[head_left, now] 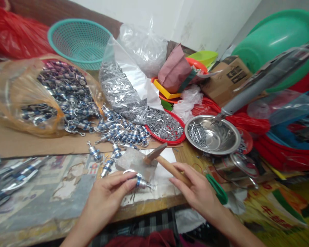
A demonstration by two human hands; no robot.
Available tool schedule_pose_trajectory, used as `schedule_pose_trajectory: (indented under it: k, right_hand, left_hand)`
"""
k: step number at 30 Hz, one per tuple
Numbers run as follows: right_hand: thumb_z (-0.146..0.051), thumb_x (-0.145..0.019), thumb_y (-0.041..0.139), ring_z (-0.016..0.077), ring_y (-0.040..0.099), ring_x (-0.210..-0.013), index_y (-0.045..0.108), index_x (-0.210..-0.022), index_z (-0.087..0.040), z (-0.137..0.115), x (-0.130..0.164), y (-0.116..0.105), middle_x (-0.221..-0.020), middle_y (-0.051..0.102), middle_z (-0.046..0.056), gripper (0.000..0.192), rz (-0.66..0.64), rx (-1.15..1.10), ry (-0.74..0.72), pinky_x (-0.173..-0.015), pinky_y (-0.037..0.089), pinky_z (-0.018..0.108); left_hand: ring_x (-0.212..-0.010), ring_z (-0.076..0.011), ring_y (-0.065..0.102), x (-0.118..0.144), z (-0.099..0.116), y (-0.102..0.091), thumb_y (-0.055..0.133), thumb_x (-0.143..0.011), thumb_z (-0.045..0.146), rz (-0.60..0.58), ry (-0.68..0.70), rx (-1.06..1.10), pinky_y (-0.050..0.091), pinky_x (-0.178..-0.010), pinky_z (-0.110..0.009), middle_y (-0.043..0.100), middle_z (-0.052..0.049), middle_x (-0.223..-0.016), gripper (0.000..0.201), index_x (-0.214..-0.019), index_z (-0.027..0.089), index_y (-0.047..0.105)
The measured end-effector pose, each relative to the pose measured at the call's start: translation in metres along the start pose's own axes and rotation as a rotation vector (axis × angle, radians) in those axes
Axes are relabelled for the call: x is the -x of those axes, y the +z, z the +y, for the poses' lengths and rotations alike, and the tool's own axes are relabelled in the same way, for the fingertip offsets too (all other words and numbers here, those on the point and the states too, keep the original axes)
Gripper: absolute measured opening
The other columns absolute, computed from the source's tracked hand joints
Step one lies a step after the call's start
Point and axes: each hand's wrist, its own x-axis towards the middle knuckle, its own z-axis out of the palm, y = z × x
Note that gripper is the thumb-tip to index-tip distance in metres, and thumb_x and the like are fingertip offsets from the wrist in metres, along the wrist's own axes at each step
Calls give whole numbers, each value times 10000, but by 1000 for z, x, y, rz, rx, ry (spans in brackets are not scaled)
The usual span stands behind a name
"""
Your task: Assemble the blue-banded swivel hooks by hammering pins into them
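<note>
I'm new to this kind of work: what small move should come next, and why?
Perhaps settle the blue-and-silver part on the block: the left hand holds it at the block's near edge, while the right hand grips the hammer, its head by the block.

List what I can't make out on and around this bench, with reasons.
Head view, hammer: the handle's rear end is hidden by the right hand.
Head view, metal fitting: partly covered by the left hand.
Head view, metal parts at the far left: blurred and cut off by the left edge.
Head view, small pieces in the red tray: too small to tell apart.
</note>
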Motion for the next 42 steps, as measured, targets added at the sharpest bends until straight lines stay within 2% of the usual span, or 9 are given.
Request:
schedule_pose_trajectory:
  k: [7, 17, 21, 26, 30, 34, 37, 38, 42]
  right_hand:
    - [-109, -859, 430, 171, 617, -768, 403, -1286, -210, -9, 19, 1, -901, 638, 58, 439, -40, 201, -249, -661, 504, 271]
    - [-80, -858, 411, 162, 617, -800, 384, -1320, -230, -10, 18, -2, -964, 630, 66, 487, -23, 253, -309, -708, 525, 278]
    - [-75, -848, 418, 162, 624, -789, 420, -1301, -220, -12, 17, -4, -927, 640, 64, 476, -28, 263, -313, -694, 525, 268]
    - [-26, -814, 461, 151, 619, -844, 398, -1312, -237, -19, 12, -5, -970, 636, 65, 545, 190, 150, -361, -708, 504, 237]
    - [-54, -829, 419, 155, 615, -689, 440, -1289, -200, -20, 8, 0, -827, 640, 54, 482, -5, 257, -328, -612, 509, 252]
    - [-40, -825, 440, 169, 614, -831, 397, -1317, -219, -18, 12, 2, -957, 637, 72, 526, 105, 209, -330, -712, 502, 268]
    - [-51, -837, 425, 159, 616, -814, 412, -1309, -219, -12, 15, 7, -937, 642, 65, 501, 33, 162, -315, -711, 503, 256]
    - [-75, -844, 429, 155, 618, -789, 437, -1292, -217, -7, 14, 10, -922, 642, 62, 470, 14, 140, -282, -700, 505, 254]
    - [-214, -838, 503, 165, 618, -763, 532, -1212, -162, 19, -4, 16, -878, 637, 72, 378, 128, 62, -46, -674, 506, 266]
  left_hand:
    - [-748, -238, 691, 0, 0, 0, 681, -640, 307, 15, -39, 17, 540, -718, -310, 757, -21, -807, 153, -775, 281, 747]
    - [-751, -228, 687, 0, -2, 2, 684, -619, 311, 11, -113, 32, 534, -730, -303, 757, -18, -810, 171, -765, 250, 749]
    - [-627, -194, 688, 1, 4, 4, 716, -580, 279, -2, -245, 226, 552, -621, -260, 748, -10, -678, 164, -723, 200, 726]
    - [-622, -149, 678, 1, -3, 6, 750, -570, 227, -29, -290, 529, 544, -605, -230, 695, 41, -620, 258, -737, 194, 555]
    - [-672, -150, 676, -1, -10, 8, 736, -613, 199, -90, -275, 675, 550, -664, -311, 674, 61, -663, 357, -761, 219, 412]
    - [-649, -151, 677, -1, -10, 10, 732, -618, 180, -91, -266, 686, 548, -649, -311, 663, 67, -649, 391, -772, 225, 376]
    - [-659, -158, 679, 0, -10, 10, 731, -621, 192, -84, -262, 670, 547, -652, -311, 679, 53, -671, 390, -788, 228, 380]
    - [-660, -160, 679, 0, -10, 10, 733, -616, 203, -77, -268, 664, 548, -653, -315, 681, 52, -671, 389, -801, 229, 392]
    - [-682, -182, 677, 1, -9, 7, 739, -582, 255, -19, -250, 498, 546, -675, -319, 688, 27, -662, 332, -850, 209, 549]
